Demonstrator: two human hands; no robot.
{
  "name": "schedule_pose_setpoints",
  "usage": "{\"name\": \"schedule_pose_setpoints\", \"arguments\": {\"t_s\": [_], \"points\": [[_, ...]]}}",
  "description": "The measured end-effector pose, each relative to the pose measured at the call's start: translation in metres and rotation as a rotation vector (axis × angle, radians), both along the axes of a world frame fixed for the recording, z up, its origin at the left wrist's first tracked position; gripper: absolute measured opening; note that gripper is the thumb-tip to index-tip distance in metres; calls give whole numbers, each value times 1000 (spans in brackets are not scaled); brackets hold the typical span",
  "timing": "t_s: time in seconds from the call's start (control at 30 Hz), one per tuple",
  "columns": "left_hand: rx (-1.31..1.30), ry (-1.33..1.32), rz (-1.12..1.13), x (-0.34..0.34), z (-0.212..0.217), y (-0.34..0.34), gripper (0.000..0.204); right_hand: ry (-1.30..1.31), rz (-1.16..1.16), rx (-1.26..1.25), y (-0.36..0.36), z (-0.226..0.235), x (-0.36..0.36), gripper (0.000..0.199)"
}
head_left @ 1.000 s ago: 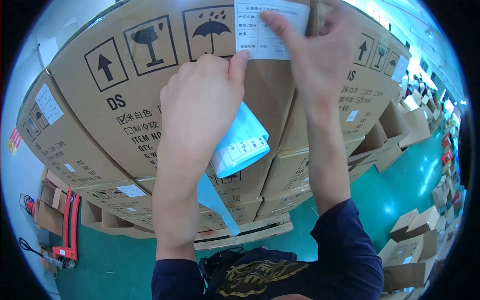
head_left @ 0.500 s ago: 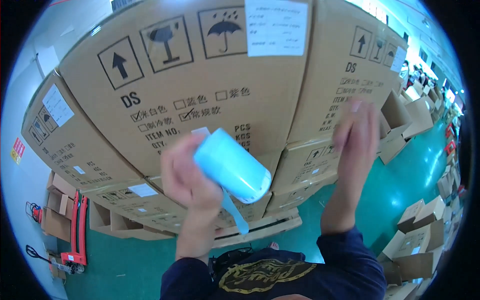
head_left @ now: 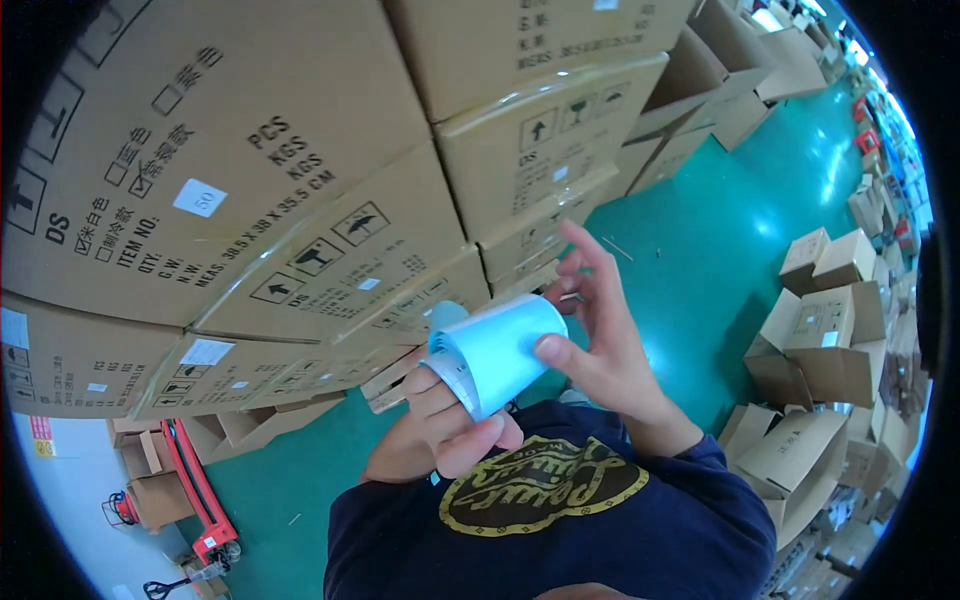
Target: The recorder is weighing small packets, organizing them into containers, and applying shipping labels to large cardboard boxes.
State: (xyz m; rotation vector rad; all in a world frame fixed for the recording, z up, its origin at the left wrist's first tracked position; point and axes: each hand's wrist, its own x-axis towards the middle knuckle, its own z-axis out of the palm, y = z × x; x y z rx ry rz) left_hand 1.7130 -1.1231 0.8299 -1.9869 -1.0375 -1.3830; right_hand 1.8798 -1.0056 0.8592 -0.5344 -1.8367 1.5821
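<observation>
Here our left hand [head_left: 440, 425] grips a pale blue label roll [head_left: 495, 352], fingers closed around it; our right hand [head_left: 600, 335] touches its edge, fingers spread open, beside stacked cardboard boxes [head_left: 300, 200].

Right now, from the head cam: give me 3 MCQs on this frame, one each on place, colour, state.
1. Where is the roll of labels?
A. On the green floor
B. Between both hands at the chest
C. On top of a carton

2. What colour is the roll's backing?
A. Light blue
B. Red
C. Yellow

3. What state are the nearest stacked cartons in?
A. Flattened
C. Closed and stacked
B. Open, flaps up

Answers:
1 B: the left hand grips the roll of labels from below and the right hand rests a thumb on it.
2 A: its outer wrap shows pale blue.
3 C: the stacked cartons sit shut, one on another.
</observation>
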Motion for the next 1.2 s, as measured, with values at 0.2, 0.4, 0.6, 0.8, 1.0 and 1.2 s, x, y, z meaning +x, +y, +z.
{"name": "schedule_pose_setpoints", "arguments": {"t_s": [0.2,0.4,0.6,0.8,1.0,1.2], "points": [[157,138,-160,82,-26,47,42,62,264,-414,26,-7,82,82],[-539,-899,-198,176,-25,66,55,49,131,350,80,-45,132,75],[-578,-820,83,199,-43,59,61,-119,-56,589,76,-29,164,63],[-716,-320,131,190,-10,40,42,-28,221,827,82,12,158,44],[-851,-62,77,180,8,27,37,-111,514,937,82,1,155,32],[-821,-54,-21,170,5,25,44,-151,600,772,80,-8,150,27]]}}
